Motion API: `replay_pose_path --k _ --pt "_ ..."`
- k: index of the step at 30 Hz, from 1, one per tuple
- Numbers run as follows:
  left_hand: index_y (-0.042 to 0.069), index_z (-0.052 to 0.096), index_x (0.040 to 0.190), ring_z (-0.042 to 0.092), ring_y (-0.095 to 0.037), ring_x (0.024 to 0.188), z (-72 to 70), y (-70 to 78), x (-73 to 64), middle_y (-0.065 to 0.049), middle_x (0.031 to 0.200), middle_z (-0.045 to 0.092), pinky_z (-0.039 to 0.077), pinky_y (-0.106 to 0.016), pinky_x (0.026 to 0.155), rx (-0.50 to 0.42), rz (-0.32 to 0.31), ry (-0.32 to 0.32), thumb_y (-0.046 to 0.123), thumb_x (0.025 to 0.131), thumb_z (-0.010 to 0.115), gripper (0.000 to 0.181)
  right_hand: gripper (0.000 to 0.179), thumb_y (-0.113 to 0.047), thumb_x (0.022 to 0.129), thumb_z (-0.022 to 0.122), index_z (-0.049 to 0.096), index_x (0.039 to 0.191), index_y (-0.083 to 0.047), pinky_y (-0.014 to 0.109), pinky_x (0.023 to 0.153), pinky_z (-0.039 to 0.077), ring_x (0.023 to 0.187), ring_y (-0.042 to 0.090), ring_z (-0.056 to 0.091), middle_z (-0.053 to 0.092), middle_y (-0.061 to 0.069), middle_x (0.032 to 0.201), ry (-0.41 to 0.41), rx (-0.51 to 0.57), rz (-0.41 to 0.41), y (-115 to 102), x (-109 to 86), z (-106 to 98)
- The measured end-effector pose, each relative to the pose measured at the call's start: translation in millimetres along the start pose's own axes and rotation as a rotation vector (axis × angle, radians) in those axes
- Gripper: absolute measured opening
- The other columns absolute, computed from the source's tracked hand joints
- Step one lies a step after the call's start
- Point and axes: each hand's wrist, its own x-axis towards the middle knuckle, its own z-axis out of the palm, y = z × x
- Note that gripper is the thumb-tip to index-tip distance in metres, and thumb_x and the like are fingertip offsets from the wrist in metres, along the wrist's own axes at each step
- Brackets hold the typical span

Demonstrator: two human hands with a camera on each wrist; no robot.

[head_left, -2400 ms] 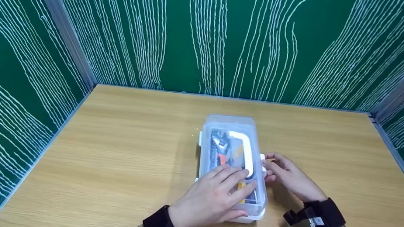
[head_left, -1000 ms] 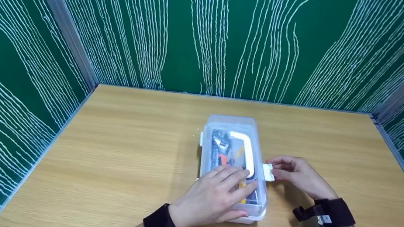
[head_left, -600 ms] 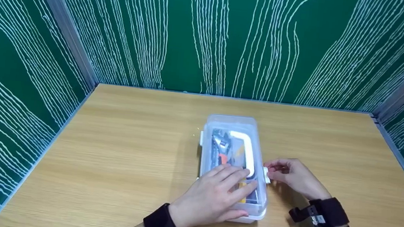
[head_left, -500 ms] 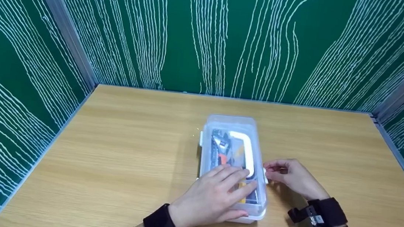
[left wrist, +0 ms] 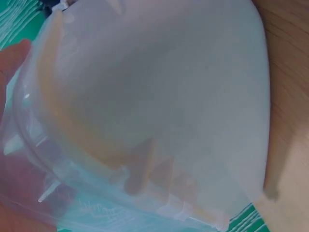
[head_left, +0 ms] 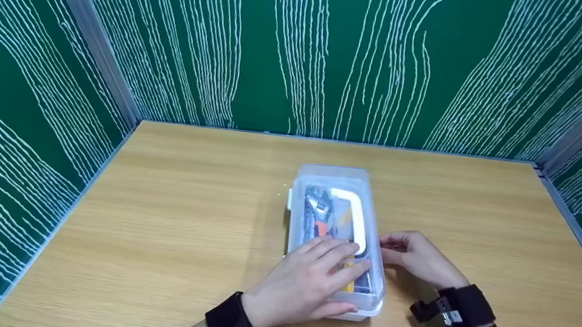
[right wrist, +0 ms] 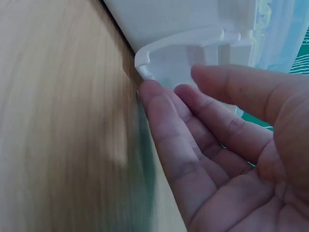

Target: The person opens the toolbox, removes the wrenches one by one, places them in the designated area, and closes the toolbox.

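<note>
A translucent plastic toolbox [head_left: 334, 173] with a folded white carry handle [head_left: 358, 228] stands on the wooden table. Through its lid an adjustable wrench [head_left: 319, 206] with an orange-red part shows, and a yellow item lies nearer me, partly covered. My left hand [head_left: 306, 282] rests on the near part of the lid with fingers spread. My right hand [head_left: 420, 259] is at the box's right side; in the right wrist view its fingertips touch the lower edge of a white latch [right wrist: 178, 58] lying against the wall, the thumb beside its face. In the head view the hand hides this latch.
Another white latch [head_left: 289, 199] sits on the box's left side. The wooden table [head_left: 186, 201] extends around the box. Green panels with white wavy lines [head_left: 301, 52] stand at the back and both sides.
The white latch on the right stuck outward between the right fingers a second ago; it has since swung in against the box, the right hand following leftward. The left hand has stayed on the lid.
</note>
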Motion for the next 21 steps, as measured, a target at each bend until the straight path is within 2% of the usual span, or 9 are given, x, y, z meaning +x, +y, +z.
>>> replay_pose_path --k 2,4,6,8,11,13,15,17,21 --pt "0.019 0.057 0.154 0.056 -0.021 0.145 -3.5 -2.7 -0.2 -0.007 0.152 0.061 0.043 -0.04 0.127 -0.13 -0.032 0.002 0.059 0.105 0.06 0.063 0.042 -0.031 0.1 0.076 0.073 0.131 -0.003 0.04 0.103 0.061 0.119 0.028 0.073 0.077 0.015 0.128 0.003 0.01 0.004 -2 -0.8 -2" --pt "0.016 0.058 0.152 0.056 -0.022 0.145 -7.3 -7.3 0.2 -0.009 0.152 0.061 0.043 -0.042 0.127 -0.237 -0.071 0.031 0.055 0.104 0.064 0.062 0.046 -0.033 0.101 0.075 0.07 0.135 -0.003 0.045 0.108 0.059 0.125 0.032 0.07 0.074 0.016 0.133 0.01 0.028 -0.005 -4 -2.2 -5" --pt "0.014 0.06 0.149 0.057 -0.022 0.143 -10.5 -13.1 0.6 -0.011 0.15 0.061 0.045 -0.041 0.125 -0.351 -0.149 0.073 0.047 0.102 0.071 0.058 0.05 -0.034 0.102 0.073 0.066 0.14 -0.002 0.04 0.109 0.058 0.129 0.033 0.068 0.071 0.018 0.139 0.019 0.048 -0.03 -5 -3.9 -8" --pt "0.012 0.062 0.146 0.058 -0.023 0.142 -13.3 -19.3 1.2 -0.012 0.149 0.061 0.047 -0.04 0.124 -0.407 -0.269 0.113 0.041 0.101 0.075 0.055 0.053 -0.033 0.105 0.07 0.061 0.146 0.0 0.032 0.108 0.058 0.13 0.027 0.069 0.068 0.02 0.143 0.019 0.096 -0.061 -7 -4.7 -10" --pt "0.008 0.062 0.146 0.056 -0.027 0.144 -14.4 -28.4 0.6 -0.015 0.152 0.059 0.048 -0.044 0.123 -0.506 -0.521 0.149 0.036 0.101 0.075 0.054 0.056 -0.032 0.109 0.063 0.053 0.153 0.001 0.021 0.106 0.055 0.134 0.027 0.067 0.062 0.021 0.151 0.017 0.152 -0.106 -8 -4.4 -10" --pt "0.006 0.057 0.151 0.051 -0.03 0.148 -13.2 -34.3 -0.7 -0.017 0.157 0.054 0.044 -0.05 0.125 -0.588 -0.682 0.143 0.04 0.103 0.072 0.06 0.056 -0.028 0.111 0.061 0.048 0.157 0.002 0.019 0.108 0.053 0.14 0.031 0.063 0.057 0.023 0.157 0.011 0.176 -0.139 -9 -3.7 -9" --pt "0.008 0.048 0.159 0.044 -0.034 0.154 -10.1 -40.2 -3.1 -0.017 0.165 0.045 0.039 -0.056 0.127 -0.694 -0.82 0.119 0.045 0.104 0.069 0.069 0.058 -0.025 0.111 0.06 0.043 0.159 0.004 0.016 0.108 0.05 0.146 0.041 0.054 0.05 0.025 0.162 0.002 0.163 -0.173 -9 -3.6 -8" --pt "0.012 0.039 0.165 0.037 -0.036 0.159 -5.7 -45.6 -5.5 -0.016 0.172 0.036 0.033 -0.061 0.129 -0.795 -0.916 0.084 0.049 0.104 0.068 0.078 0.061 -0.021 0.11 0.061 0.039 0.16 0.006 0.013 0.108 0.048 0.15 0.046 0.049 0.045 0.027 0.165 -0.015 0.159 -0.202 -9 -4.1 -7" --pt "0.018 0.026 0.171 0.025 -0.037 0.165 3.3 -52.4 -8.4 -0.013 0.179 0.022 0.025 -0.065 0.131 -0.939 -1.039 0.028 0.051 0.103 0.068 0.087 0.07 -0.016 0.106 0.067 0.033 0.162 0.009 0.015 0.11 0.048 0.151 0.051 0.044 0.039 0.03 0.167 -0.062 0.201 -0.213 -7 -4.8 -7"
